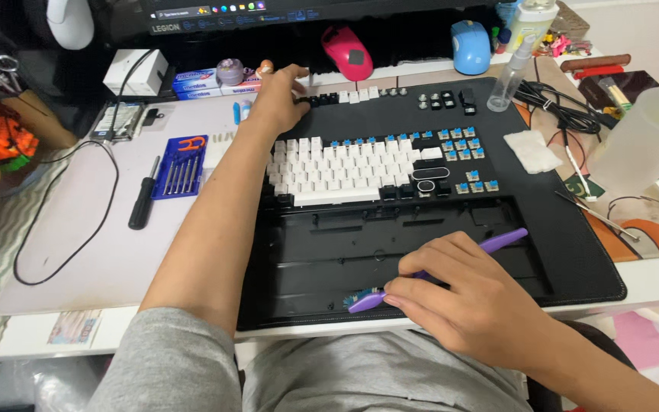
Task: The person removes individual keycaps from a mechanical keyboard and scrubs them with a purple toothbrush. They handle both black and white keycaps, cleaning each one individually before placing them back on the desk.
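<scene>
Far left on the pale mat: a black screwdriver [140, 202] beside a blue tool set [181, 166]. Next, the left hand [276, 99], stretched far up to a row of loose keycaps [348, 95] at the top of the black mat [581, 252]. Fingers bent down over the first caps; hard to tell if pinching one or only touching. Below that, a keyboard plate [345, 172], white caps on its left part, bare blue switches [459, 141] on its right. Nearer the body, the empty black case [306, 259], lying flat. Right hand [459, 305] closed tight around a purple brush [506, 239], bristles down on the case floor. Looks like brushing dirt out of the case, partway along. Calls next for small, gentle strokes into the corners. Further right, a white cloth [532, 150] and a clear spray bottle [512, 72].
</scene>
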